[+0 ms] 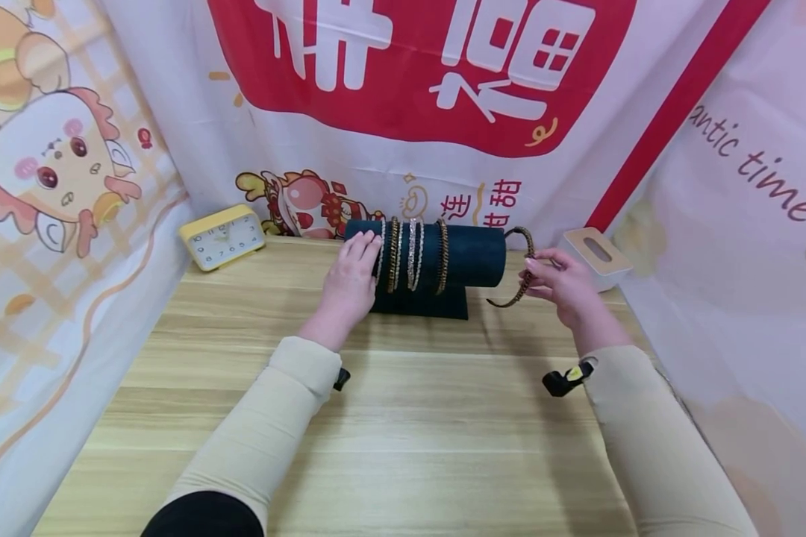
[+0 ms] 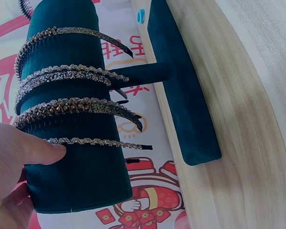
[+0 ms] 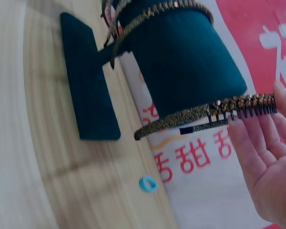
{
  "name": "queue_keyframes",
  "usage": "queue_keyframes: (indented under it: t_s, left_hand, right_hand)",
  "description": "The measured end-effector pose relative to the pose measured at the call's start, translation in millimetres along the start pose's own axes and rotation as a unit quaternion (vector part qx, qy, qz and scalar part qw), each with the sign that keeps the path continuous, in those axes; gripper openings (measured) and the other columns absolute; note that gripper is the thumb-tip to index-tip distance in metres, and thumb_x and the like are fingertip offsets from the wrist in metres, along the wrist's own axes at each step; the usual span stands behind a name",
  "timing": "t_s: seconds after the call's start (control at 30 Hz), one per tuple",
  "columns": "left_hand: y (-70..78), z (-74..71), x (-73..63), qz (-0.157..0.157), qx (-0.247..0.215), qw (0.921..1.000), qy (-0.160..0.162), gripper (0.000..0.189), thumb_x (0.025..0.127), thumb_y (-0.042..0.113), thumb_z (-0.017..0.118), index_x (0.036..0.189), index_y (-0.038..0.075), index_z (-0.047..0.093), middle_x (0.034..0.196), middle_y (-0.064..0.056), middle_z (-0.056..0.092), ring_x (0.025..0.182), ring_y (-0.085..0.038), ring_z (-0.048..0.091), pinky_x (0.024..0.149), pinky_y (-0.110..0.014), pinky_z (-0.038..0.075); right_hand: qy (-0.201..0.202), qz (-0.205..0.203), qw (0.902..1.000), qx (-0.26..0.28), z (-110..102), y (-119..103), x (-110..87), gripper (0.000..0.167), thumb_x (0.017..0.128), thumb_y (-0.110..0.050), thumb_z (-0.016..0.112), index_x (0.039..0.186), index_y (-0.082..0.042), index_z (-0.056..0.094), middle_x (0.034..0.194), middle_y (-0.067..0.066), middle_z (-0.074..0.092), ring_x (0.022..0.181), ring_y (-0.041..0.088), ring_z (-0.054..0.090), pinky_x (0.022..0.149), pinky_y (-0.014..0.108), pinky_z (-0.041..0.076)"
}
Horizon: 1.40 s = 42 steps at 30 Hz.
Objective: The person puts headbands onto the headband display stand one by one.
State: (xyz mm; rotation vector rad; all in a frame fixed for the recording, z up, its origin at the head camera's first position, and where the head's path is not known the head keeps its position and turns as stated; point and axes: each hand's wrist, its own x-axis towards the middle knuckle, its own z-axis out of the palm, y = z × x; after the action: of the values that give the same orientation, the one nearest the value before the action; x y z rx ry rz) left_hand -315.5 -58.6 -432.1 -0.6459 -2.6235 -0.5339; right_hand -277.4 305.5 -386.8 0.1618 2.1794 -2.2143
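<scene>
A dark teal roll-shaped headband stand (image 1: 480, 257) stands on its flat base (image 1: 430, 304) near the back of the table. Several sparkly headbands sit around the roll, among them a bronze beaded one (image 1: 443, 257) and a silver one (image 1: 413, 253). My left hand (image 1: 349, 287) grips the roll's left end; in the left wrist view its thumb (image 2: 50, 153) presses beside a thin silver headband (image 2: 100, 142). With fingers and thumb, my right hand (image 1: 567, 287) pinches another bronze beaded headband (image 3: 176, 121) just off the roll's right end. That headband's tips point toward the table side.
A yellow clock (image 1: 222, 237) stands at the back left of the wooden table (image 1: 410, 447). Behind the right hand is a white box with a wood-tone slotted top (image 1: 598, 253). A small blue ring (image 3: 148, 183) lies near the back edge. Printed cloth hangs behind and at both sides.
</scene>
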Motion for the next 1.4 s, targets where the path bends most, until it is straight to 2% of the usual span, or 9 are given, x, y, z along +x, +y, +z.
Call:
queue_keyframes:
  t_s: [0.2, 0.33, 0.5, 0.7, 0.87, 0.97, 1.1, 1.4]
  left_hand:
    - [-1.7, 0.0, 0.5, -0.001, 0.002, 1.0, -0.003, 0.067, 0.086, 0.0, 0.071, 0.146, 0.004, 0.043, 0.15, -0.015, 0.039, 0.14, -0.034, 0.031, 0.116, -0.039, 0.025]
    - [-2.1, -0.1, 0.4, -0.002, 0.001, 1.0, -0.003, 0.067, 0.086, 0.0, 0.071, 0.146, 0.003, 0.043, 0.151, -0.015, 0.039, 0.14, -0.034, 0.032, 0.116, -0.04, 0.025]
    - [-2.0, -0.7, 0.2, -0.003, 0.006, 0.9999, -0.01, 0.067, 0.086, 0.001, 0.072, 0.147, 0.004, 0.042, 0.151, -0.015, 0.039, 0.14, -0.034, 0.032, 0.116, -0.039, 0.025]
    - [-0.8, -1.6, 0.1, -0.004, 0.01, 0.9999, -0.011, 0.066, 0.086, 0.002, 0.071, 0.146, 0.004, 0.043, 0.151, -0.015, 0.039, 0.14, -0.034, 0.032, 0.116, -0.039, 0.025]
    - [0.5, -2.7, 0.0, -0.008, 0.011, 0.9998, -0.014, 0.067, 0.086, 0.001, 0.071, 0.147, 0.004, 0.042, 0.151, -0.015, 0.039, 0.14, -0.033, 0.032, 0.116, -0.038, 0.025]
    - [1.1, -2.4, 0.4, -0.011, 0.009, 0.9998, -0.016, 0.067, 0.087, 0.002, 0.071, 0.147, 0.004, 0.042, 0.152, -0.014, 0.038, 0.141, -0.033, 0.031, 0.116, -0.038, 0.025]
    - [1.4, -2.0, 0.7, -0.013, 0.007, 0.9998, -0.015, 0.067, 0.087, 0.002, 0.071, 0.147, 0.005, 0.042, 0.151, -0.014, 0.039, 0.141, -0.033, 0.031, 0.116, -0.038, 0.025]
    - [1.0, -2.7, 0.2, -0.015, 0.009, 0.9997, -0.019, 0.067, 0.088, 0.003, 0.071, 0.148, 0.005, 0.042, 0.152, -0.014, 0.038, 0.141, -0.032, 0.031, 0.116, -0.038, 0.024]
  right_hand:
    - [0.016, -0.011, 0.9996, -0.021, 22.2, -5.2, 4.0, 0.023, 0.094, -0.012, 0.069, 0.11, -0.002, 0.055, 0.088, 0.007, 0.071, 0.073, 0.017, 0.067, 0.07, 0.033, 0.06]
    - [0.034, -0.014, 0.9988, -0.031, 32.0, -3.7, 7.1, 0.025, 0.092, -0.011, 0.07, 0.109, 0.0, 0.055, 0.082, 0.004, 0.07, 0.07, 0.016, 0.065, 0.067, 0.033, 0.06]
    - [0.063, -0.011, 0.9949, -0.078, 43.6, -2.1, 10.1, 0.03, 0.092, -0.014, 0.072, 0.112, 0.0, 0.056, 0.083, 0.004, 0.064, 0.069, 0.016, 0.064, 0.07, 0.035, 0.06]
    - [0.071, -0.011, 0.9848, -0.158, 58.8, -5.0, 12.0, 0.039, 0.093, -0.022, 0.071, 0.122, 0.001, 0.058, 0.096, 0.011, 0.055, 0.076, 0.017, 0.061, 0.078, 0.04, 0.059]
    - [0.065, -0.025, 0.9779, -0.197, 74.6, -7.1, 13.8, 0.038, 0.092, -0.021, 0.073, 0.12, 0.001, 0.061, 0.096, 0.014, 0.055, 0.076, 0.021, 0.061, 0.076, 0.04, 0.059]
    - [0.078, -0.045, 0.9631, -0.254, 83.7, -7.3, 14.1, 0.036, 0.091, -0.024, 0.074, 0.117, -0.001, 0.065, 0.094, 0.014, 0.057, 0.077, 0.023, 0.059, 0.073, 0.038, 0.057]
    - [0.102, -0.06, 0.9416, -0.315, 94.2, -6.0, 15.1, 0.034, 0.09, -0.028, 0.075, 0.115, -0.005, 0.067, 0.095, 0.012, 0.059, 0.083, 0.025, 0.054, 0.069, 0.035, 0.05]
    - [0.128, -0.059, 0.9417, -0.306, 112.0, 2.6, 16.2, 0.037, 0.088, -0.027, 0.077, 0.113, -0.007, 0.059, 0.095, 0.01, 0.059, 0.086, 0.024, 0.055, 0.071, 0.034, 0.051]
